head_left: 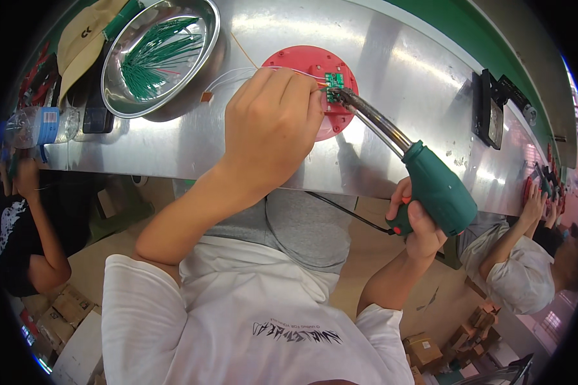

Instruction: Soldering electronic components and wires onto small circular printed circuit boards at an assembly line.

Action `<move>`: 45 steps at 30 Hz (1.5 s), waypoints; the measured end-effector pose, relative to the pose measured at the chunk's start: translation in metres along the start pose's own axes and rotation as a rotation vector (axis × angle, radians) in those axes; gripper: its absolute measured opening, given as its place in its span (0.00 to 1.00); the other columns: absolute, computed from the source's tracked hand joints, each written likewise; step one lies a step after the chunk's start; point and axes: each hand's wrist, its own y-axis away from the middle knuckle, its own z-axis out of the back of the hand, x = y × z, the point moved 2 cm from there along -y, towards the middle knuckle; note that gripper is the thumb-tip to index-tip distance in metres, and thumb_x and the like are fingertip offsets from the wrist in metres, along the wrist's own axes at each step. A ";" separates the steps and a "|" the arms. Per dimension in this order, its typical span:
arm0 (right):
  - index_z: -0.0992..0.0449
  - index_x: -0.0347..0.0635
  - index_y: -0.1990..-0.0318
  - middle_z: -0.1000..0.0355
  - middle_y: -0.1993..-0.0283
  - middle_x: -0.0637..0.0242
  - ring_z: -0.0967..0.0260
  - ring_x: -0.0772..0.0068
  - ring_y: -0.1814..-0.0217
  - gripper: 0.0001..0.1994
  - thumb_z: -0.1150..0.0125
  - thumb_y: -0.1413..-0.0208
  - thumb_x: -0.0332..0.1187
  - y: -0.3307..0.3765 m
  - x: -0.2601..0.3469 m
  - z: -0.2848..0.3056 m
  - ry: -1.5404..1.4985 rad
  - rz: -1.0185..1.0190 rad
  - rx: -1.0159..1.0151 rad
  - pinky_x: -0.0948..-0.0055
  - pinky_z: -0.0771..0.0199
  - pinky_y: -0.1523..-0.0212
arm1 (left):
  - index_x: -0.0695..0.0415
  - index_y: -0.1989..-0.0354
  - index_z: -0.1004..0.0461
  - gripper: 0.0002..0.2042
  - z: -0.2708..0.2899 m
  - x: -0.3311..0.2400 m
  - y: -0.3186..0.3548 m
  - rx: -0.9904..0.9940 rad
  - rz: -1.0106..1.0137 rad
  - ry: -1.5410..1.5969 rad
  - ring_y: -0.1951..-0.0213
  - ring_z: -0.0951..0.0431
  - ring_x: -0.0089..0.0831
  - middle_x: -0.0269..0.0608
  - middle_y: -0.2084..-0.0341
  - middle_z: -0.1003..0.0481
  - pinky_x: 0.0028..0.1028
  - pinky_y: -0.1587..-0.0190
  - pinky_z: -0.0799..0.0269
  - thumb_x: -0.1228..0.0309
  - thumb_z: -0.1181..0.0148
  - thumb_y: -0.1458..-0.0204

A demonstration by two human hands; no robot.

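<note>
My right hand [422,226] is wrapped round the handle of a green soldering gun [440,186]. Its long metal barrel points up and left, and the tip meets a small green circuit board [334,80]. The board sits on a round red plastic base [345,63] that lies on the metal bench. My left hand [263,125] covers the base's left side, its fingers pinched at the board's edge on what looks like a thin wire, mostly hidden by the fingers. Thin white and orange wires [289,69] run from the board over to the left, past my knuckles.
A steel bowl [212,45] holding a bundle of green wires [151,67] stands at the left. Beyond it are a beige cap [87,38] and a plastic bottle [29,128]. A black stand-like object [489,109] sits far right. Other people work at both sides.
</note>
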 end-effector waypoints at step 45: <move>0.33 0.18 0.37 0.23 0.56 0.34 0.26 0.61 0.80 0.30 0.39 0.36 0.39 0.004 -0.004 0.019 0.076 0.223 -0.157 0.69 0.25 0.81 | 0.59 0.65 0.19 0.04 0.002 0.002 -0.002 -0.026 0.000 0.054 0.67 0.21 0.41 0.41 0.70 0.21 0.37 0.64 0.25 0.75 0.31 0.48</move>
